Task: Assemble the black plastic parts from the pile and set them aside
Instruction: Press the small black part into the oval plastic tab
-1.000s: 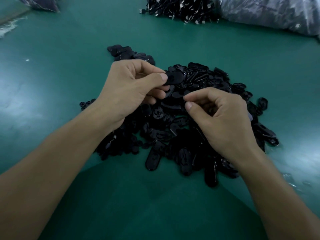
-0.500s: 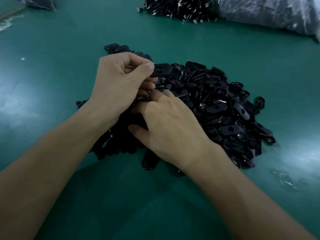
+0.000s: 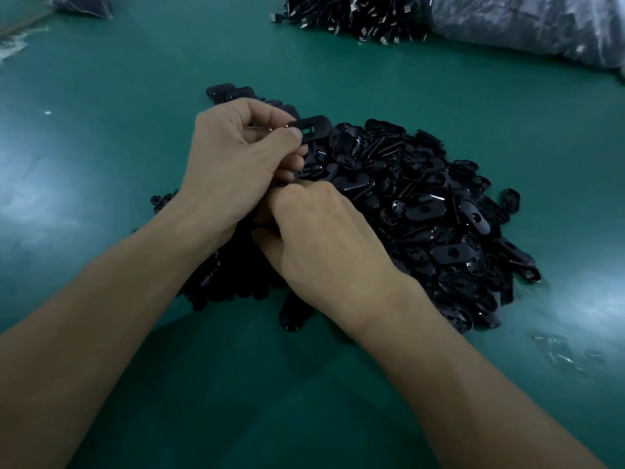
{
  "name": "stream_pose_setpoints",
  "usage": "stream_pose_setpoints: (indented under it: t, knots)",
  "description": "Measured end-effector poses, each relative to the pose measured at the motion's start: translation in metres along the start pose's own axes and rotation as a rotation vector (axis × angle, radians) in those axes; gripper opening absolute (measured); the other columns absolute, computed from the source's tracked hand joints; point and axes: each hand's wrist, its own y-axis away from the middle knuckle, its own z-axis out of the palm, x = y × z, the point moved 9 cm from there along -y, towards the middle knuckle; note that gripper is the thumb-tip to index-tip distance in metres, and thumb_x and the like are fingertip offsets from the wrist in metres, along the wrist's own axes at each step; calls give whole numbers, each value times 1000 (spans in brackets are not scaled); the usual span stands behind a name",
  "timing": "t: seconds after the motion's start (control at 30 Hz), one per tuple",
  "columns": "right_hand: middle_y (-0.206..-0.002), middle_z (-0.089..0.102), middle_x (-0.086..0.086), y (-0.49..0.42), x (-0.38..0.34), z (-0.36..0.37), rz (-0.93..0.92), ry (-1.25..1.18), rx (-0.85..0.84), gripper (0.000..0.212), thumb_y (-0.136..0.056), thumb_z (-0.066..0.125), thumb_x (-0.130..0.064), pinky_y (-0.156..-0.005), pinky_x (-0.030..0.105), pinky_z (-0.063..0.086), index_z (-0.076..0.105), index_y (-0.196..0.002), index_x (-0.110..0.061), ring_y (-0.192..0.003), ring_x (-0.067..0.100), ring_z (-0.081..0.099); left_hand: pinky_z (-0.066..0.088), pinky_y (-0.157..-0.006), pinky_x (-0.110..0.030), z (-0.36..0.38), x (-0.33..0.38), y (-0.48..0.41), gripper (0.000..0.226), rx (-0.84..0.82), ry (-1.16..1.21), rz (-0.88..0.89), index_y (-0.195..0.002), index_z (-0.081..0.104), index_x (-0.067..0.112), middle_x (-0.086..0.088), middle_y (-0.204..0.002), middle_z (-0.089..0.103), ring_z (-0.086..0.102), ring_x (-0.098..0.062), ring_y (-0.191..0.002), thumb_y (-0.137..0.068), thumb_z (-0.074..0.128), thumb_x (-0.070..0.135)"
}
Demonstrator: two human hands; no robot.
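Left hand (image 3: 236,164) pinches a flat black slotted plastic plate (image 3: 316,128) at upper centre. Right hand (image 3: 324,245), fingers hidden, probably seeks its mate in the pile of black plastic parts (image 3: 422,204); aligning comes next.

Two bare forearms reach in toward the pile (image 3: 422,211) of black parts. The left hand (image 3: 236,164) hovers over the pile's left edge, its thumb and curled fingers pinching one flat black part (image 3: 313,128). The right hand (image 3: 324,245) rests knuckles-up on the pile's near left side, its fingers curled under and hidden.
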Motion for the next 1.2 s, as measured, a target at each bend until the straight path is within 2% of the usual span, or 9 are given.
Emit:
stream_pose_setpoints:
  t: [0.1, 0.23, 0.3, 0.43, 0.57, 0.83, 0.93, 1.07, 1.2]
  knots:
    - [-112, 60, 3, -1, -3, 2, -29, 36, -13, 16, -97, 58, -29, -76, 32, 39, 62, -109, -19, -98, 24, 54, 52, -55, -20, 0, 1, 1, 10, 3, -13, 10, -82, 65, 15, -5, -73, 75, 69, -11, -61, -90, 71, 13]
    - [-103, 61, 3, 0, -5, 2, -39, 43, -13, 7, -96, 60, -22, -71, 30, 30, 54, -97, -19, -82, 19, 41, 54, -57, -22, -1, 3, 0, 17, 10, -65, 49, -81, 65, 14, -2, -76, 75, 69, -13, -66, -92, 72, 24]
    - [-100, 60, 3, 0, -1, 5, -19, 17, -22, 15, -96, 60, -17, -70, 31, 32, 46, -91, -18, -80, 19, 40, 57, -60, -26, -2, 1, -1, 17, 17, -105, 61, -80, 64, 16, 1, -72, 73, 65, -13, -63, -91, 73, 26]
    - [-99, 64, 6, -5, 11, 13, 48, -168, -55, 11, -93, 62, -14, -77, 40, 51, 61, -104, -13, -90, 27, 58, 57, -64, -28, -7, -2, -4, 19, 40, -62, 65, -77, 58, 17, 3, -67, 70, 67, -15, -64, -91, 71, 20]
    - [-102, 63, 9, -7, 8, 13, -19, -168, -17, 10, -97, 58, -17, -81, 43, 48, 62, -104, -11, -94, 29, 56, 57, -65, -30, -6, -3, -5, 19, 41, -11, 43, -78, 53, 17, 5, -63, 69, 71, -23, -71, -87, 70, 16]
    - [-92, 62, 4, -6, 8, -6, -108, -286, 22, 22, -102, 54, -27, -78, 43, 47, 66, -97, -9, -85, 24, 57, 56, -61, -26, -6, 1, -1, 36, 17, 52, 31, -106, 57, 20, 6, -68, 71, 67, -15, -61, -80, 74, 1]
    - [-80, 64, -3, 2, 31, -19, -57, -386, 103, 21, -100, 58, -32, -71, 39, 49, 69, -91, -16, -73, 17, 58, 55, -63, -21, -1, 0, -1, 46, -16, 20, 28, -120, 61, 22, 11, -68, 70, 68, -12, -64, -83, 72, -2]
    - [-71, 67, -13, 19, 65, -38, -17, -477, 328, 13, -99, 63, -25, -67, 26, 55, 75, -97, -19, -67, 4, 65, 55, -69, -22, 9, 3, 1, 28, -74, -58, 71, -105, 72, 32, 16, -67, 66, 64, -5, -67, -88, 73, 9]
    - [-89, 71, -21, 29, 92, -41, 45, -560, 461, 14, -93, 71, -18, -80, 17, 55, 77, -105, -21, -83, -4, 68, 52, -60, -17, 16, 4, 7, 20, -113, -81, 80, -96, 72, 33, 12, -72, 70, 62, -2, -66, -86, 78, 17]
